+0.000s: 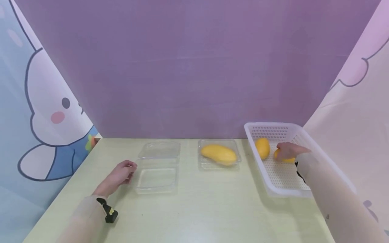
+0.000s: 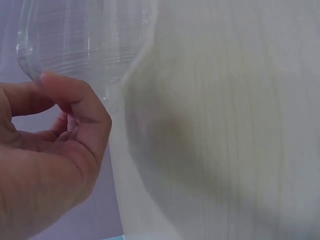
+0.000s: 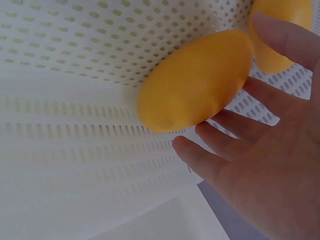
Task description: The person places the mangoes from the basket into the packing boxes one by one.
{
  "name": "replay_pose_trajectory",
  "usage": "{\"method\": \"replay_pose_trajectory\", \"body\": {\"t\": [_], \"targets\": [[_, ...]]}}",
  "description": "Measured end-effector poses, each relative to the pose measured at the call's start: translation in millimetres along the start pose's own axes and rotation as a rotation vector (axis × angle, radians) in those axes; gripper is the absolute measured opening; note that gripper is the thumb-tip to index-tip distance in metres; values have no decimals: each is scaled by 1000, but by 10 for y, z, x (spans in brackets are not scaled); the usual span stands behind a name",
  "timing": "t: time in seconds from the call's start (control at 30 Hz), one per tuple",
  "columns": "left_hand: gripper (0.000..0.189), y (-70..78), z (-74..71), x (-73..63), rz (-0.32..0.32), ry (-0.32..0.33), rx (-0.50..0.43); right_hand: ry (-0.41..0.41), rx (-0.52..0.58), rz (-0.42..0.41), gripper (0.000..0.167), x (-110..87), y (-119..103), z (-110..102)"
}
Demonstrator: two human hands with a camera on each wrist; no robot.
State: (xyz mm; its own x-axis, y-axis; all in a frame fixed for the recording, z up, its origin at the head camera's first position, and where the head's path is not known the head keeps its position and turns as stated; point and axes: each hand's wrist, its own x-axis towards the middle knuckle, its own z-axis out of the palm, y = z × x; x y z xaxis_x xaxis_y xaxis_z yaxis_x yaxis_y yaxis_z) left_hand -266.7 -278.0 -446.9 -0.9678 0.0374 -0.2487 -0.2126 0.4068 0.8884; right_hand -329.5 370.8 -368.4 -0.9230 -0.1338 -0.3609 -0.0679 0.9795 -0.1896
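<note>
the right hand (image 1: 290, 151) spreads wide inside a white basket (image 1: 288, 193), its nearly straight fingers along one side of a yellow mango (image 3: 195, 80) and its thumb apart, overlapping a second mango (image 3: 285, 10) in the wrist view (how firmly the fingertips touch is hard to tell). the left hand (image 1: 120, 175) pinches the left edge of an open clear container (image 1: 156, 178), fingers bent. both arms reach forward, cut off by the frame; from above, the right hand partly hides its mango.

White perforated plastic basket (image 1: 288, 193): one
Yellow oval fruits (image 1: 218, 154): three; two inside the basket, one left
Clear plastic boxes (image 1: 156, 179): two, left of the basket
</note>
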Motion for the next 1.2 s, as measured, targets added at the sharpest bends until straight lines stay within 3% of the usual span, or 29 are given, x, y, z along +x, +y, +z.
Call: {"method": "replay_pose_trajectory", "body": {"t": [0.27, 0.53, 0.87, 1.1, 1.2], "targets": [[30, 21, 64, 1, 5, 8, -1, -16, -55, 68, 73, 23, 56, 36], [30, 46, 131, -18, 21, 9, -4, -115, 114, 89, 70, -12, 87, 76], [30, 69, 182, -66, 35, 6, -6, -157, 160, 120, 72, 0, 68, 146], [29, 68, 229, -70, 33, 17, -20, -177, 154, 87, 73, 11, 16, 163], [29, 57, 251, -62, 38, 16, -24, -199, 168, 62, 63, 22, -31, 159]]}}
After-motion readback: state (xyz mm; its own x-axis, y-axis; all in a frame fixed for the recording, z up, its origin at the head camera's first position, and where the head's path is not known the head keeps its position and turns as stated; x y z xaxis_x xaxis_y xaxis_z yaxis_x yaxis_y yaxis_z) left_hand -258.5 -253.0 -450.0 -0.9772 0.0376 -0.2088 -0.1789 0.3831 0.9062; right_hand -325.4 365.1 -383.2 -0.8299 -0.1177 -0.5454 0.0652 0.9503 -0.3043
